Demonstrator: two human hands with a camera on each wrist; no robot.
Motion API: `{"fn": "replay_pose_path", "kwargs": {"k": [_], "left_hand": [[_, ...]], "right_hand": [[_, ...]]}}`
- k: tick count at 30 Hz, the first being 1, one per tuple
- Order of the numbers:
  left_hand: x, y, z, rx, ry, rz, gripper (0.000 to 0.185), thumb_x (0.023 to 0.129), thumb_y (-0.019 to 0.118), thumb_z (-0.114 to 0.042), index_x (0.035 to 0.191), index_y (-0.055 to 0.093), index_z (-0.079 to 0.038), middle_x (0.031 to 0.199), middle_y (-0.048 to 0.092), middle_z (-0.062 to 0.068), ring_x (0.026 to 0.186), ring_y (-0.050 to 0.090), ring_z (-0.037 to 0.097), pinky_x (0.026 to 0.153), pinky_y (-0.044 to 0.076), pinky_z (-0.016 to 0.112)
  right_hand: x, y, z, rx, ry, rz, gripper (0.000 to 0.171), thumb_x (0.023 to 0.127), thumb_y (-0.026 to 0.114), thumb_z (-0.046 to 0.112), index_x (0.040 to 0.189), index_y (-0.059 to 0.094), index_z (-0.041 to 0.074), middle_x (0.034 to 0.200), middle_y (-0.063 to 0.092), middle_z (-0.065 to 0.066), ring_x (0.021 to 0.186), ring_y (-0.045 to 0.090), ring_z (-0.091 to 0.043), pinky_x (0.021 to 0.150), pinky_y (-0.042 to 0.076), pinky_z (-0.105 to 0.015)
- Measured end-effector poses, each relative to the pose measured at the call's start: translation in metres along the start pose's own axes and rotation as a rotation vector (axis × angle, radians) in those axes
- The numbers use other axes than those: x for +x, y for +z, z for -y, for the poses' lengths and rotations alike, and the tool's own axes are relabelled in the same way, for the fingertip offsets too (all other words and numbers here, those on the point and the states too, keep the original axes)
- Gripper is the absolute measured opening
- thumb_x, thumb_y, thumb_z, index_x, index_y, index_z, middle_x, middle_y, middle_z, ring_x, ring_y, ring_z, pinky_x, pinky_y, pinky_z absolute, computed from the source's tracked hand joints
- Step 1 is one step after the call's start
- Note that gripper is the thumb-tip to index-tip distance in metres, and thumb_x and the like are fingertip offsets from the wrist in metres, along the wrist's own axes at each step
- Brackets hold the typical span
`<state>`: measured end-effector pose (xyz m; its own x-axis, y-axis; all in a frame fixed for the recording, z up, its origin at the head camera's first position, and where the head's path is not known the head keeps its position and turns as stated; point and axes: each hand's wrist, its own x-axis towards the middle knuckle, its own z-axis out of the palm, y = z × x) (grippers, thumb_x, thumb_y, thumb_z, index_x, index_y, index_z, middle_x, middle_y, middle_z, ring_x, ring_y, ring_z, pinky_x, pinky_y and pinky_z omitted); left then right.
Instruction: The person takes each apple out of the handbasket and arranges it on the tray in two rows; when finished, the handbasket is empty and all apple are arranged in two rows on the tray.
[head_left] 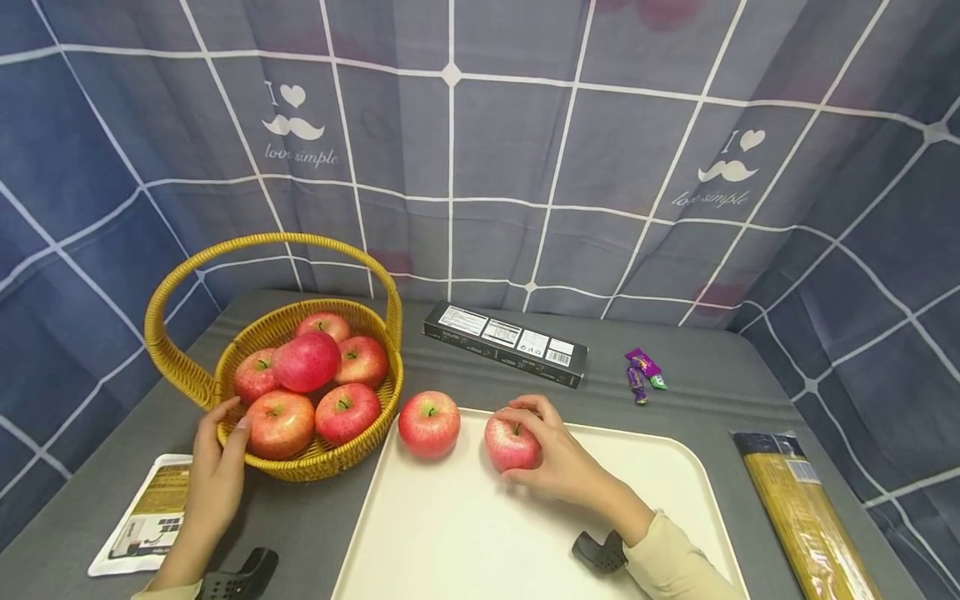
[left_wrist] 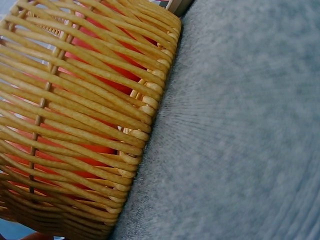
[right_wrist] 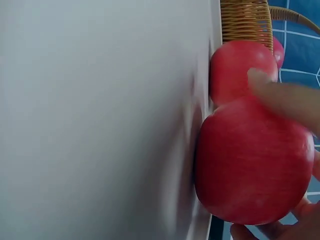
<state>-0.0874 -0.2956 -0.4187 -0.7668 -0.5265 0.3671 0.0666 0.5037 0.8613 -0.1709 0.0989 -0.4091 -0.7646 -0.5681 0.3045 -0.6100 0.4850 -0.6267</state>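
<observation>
My right hand grips a red apple sitting upright on the cream tray; my left hand touches the wicker basket holding six red apples.

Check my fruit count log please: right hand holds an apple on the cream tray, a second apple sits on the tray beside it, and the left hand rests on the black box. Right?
Not quite. The left hand rests on the wicker basket, not the black box, as the head view shows. The right hand does hold an apple on the cream tray, with the second apple beside it.
</observation>
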Motion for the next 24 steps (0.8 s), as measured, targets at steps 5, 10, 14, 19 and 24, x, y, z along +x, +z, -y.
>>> {"fn": "replay_pose_path", "kwargs": {"k": [5, 10, 14, 19, 24], "left_hand": [[0.000, 0.000, -0.001, -0.004, 0.003, -0.001, 0.035, 0.094, 0.043, -0.013, 0.127, 0.043, 0.000, 0.111, 0.040, -0.017, 0.108, 0.034, -0.005, 0.089, 0.021, 0.004], [0.000, 0.000, -0.001, 0.003, 0.006, -0.005, 0.035, 0.094, 0.043, -0.012, 0.126, 0.043, 0.000, 0.108, 0.040, -0.017, 0.104, 0.034, -0.004, 0.088, 0.021, 0.005], [0.000, 0.000, 0.000, 0.002, 0.013, -0.009, 0.035, 0.093, 0.043, -0.012, 0.126, 0.043, 0.001, 0.109, 0.041, -0.016, 0.104, 0.034, -0.005, 0.089, 0.021, 0.007], [0.000, 0.001, -0.001, 0.012, -0.003, 0.003, 0.036, 0.094, 0.043, -0.013, 0.127, 0.043, 0.000, 0.115, 0.043, 0.002, 0.106, 0.033, -0.006, 0.092, 0.021, 0.010], [-0.001, -0.002, -0.002, 0.028, -0.021, 0.013, 0.037, 0.095, 0.042, -0.016, 0.129, 0.041, -0.002, 0.123, 0.040, 0.013, 0.110, 0.030, -0.008, 0.096, 0.019, 0.013]], "right_hand": [[0.009, 0.000, 0.012, 0.039, -0.013, -0.039, 0.064, 0.069, 0.076, 0.039, 0.125, 0.046, 0.035, 0.133, 0.034, 0.005, 0.120, 0.039, -0.015, 0.090, 0.043, -0.042], [0.037, 0.003, 0.040, 0.083, -0.046, -0.100, 0.056, 0.075, 0.071, 0.039, 0.125, 0.046, 0.035, 0.134, 0.035, 0.006, 0.111, 0.046, -0.012, 0.087, 0.045, -0.039], [0.069, 0.011, 0.068, 0.105, -0.093, -0.091, 0.055, 0.077, 0.069, 0.040, 0.126, 0.046, 0.031, 0.132, 0.036, 0.007, 0.109, 0.046, -0.007, 0.089, 0.044, -0.036], [0.116, 0.032, 0.097, 0.133, -0.120, -0.042, 0.055, 0.079, 0.066, 0.043, 0.127, 0.046, 0.026, 0.127, 0.040, 0.005, 0.120, 0.038, -0.009, 0.094, 0.041, -0.033], [0.164, 0.062, 0.116, 0.216, -0.057, 0.032, 0.059, 0.078, 0.066, 0.044, 0.129, 0.043, 0.023, 0.126, 0.043, 0.001, 0.116, 0.042, -0.011, 0.096, 0.038, -0.030]]}}
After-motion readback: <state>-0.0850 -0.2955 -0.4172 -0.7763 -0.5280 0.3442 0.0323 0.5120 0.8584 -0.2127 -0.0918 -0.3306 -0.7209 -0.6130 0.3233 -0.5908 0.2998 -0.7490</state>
